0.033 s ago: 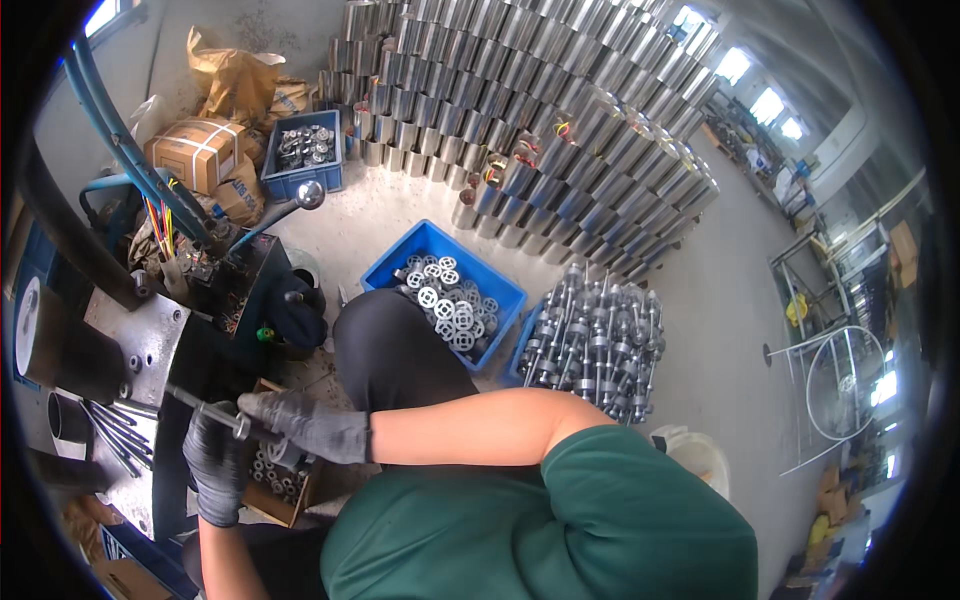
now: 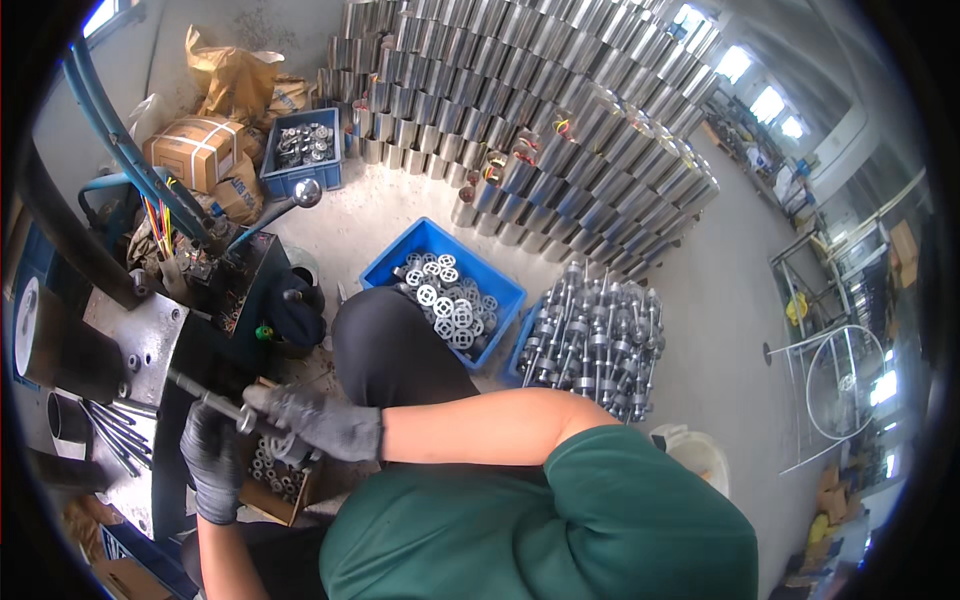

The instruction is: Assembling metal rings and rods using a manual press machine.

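Both my hands wear dark grey gloves and are together at the lower left, beside the machine's metal plate. A slanting metal shaft [image 2: 207, 397] with a collar on it lies between them, its thin end toward the plate. My left hand [image 2: 212, 465] is closed around the shaft from below. My right hand [image 2: 325, 422] is curled over the thicker end, next to the collar, with its fingers closed. A darker round part on the shaft shows below my right hand, partly hidden. Under my hands stands a cardboard box [image 2: 267, 502] of small metal rings [image 2: 280, 470].
Several thin rods [image 2: 118, 435] lie on the machine plate [image 2: 135, 325], near a dark cylinder [image 2: 75, 350]. A ball-ended lever [image 2: 307, 193] rises behind. A blue crate [image 2: 515, 300] of metal discs stands beyond my knee, with many shafts [image 2: 595, 340] to its right and stacked steel cylinders [image 2: 540, 110] behind.
My right hand has shifted slightly to the right and up. The shaft and its collar have moved a little the same way; my left hand stays nearly in place.
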A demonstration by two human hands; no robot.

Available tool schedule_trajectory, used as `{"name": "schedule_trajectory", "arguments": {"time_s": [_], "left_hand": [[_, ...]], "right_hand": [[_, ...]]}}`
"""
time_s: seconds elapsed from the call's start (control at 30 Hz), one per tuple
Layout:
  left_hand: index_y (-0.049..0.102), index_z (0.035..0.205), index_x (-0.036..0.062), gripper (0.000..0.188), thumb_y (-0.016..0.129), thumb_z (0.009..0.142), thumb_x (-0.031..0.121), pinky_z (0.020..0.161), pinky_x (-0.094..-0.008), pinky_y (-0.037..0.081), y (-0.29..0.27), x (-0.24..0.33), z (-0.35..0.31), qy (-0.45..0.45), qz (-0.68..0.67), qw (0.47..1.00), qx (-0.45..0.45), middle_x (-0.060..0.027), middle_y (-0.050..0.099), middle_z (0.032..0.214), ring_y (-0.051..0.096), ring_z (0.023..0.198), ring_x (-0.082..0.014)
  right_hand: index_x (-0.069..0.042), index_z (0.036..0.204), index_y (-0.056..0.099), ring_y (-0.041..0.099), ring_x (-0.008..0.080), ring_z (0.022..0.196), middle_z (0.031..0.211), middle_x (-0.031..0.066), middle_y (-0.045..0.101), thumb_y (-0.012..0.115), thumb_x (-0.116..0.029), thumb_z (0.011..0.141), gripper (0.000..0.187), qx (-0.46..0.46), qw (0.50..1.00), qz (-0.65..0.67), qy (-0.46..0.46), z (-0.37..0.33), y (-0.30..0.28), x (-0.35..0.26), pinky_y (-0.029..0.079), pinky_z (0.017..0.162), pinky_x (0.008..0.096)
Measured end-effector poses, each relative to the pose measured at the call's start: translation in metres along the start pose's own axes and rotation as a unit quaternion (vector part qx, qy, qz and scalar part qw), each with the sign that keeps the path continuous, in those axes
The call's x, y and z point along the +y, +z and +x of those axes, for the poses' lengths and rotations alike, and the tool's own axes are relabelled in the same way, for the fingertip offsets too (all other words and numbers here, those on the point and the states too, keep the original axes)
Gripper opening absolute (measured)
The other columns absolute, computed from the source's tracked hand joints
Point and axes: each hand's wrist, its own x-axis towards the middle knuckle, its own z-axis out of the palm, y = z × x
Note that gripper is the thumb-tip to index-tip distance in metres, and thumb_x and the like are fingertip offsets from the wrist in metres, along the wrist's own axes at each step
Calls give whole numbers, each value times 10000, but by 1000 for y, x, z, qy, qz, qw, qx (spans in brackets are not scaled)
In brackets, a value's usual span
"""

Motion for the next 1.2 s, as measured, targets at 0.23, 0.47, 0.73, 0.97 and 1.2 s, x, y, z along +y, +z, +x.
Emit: {"name": "schedule_trajectory", "arguments": {"time_s": [0.23,0.47,0.73,0.97,1.2], "left_hand": [[659,1158,12,247,607,920,-30,863,-327,524,-14,12,7,-82,55,994,-43,-90,663,986,647,917,-201],[672,1136,16,249,608,902,-39,868,-364,541,-10,29,4,-72,117,984,-112,-144,678,999,686,934,-295],[665,1154,11,240,663,914,17,872,-411,550,-5,20,1,-107,147,971,-155,-161,690,1030,690,960,-347],[658,1166,3,244,672,924,34,882,-425,551,-8,5,-8,-123,174,959,-188,-180,698,1051,696,988,-368],[658,1161,-3,238,667,927,46,895,-448,548,-17,-10,-22,-158,214,942,-205,-207,704,1064,695,1018,-405]], "right_hand": [[-44,1258,643,661,135,723,919,73,676,671,-263,1000,341,85,984,-3,-157,-129,-66,-83,573,635,306],[-62,993,619,657,170,723,808,26,644,660,-218,943,169,358,911,-28,-204,-255,-227,-85,598,731,395],[-153,1043,630,623,179,576,753,26,657,629,-266,991,124,679,708,27,-193,-379,-367,-96,550,543,396],[-38,1088,670,664,200,692,795,65,674,668,-37,895,193,655,669,-346,-67,-417,-447,-114,547,588,353],[20,1077,737,690,198,814,908,93,729,756,0,832,246,592,796,-124,-12,-369,-489,-135,574,733,348]]}}
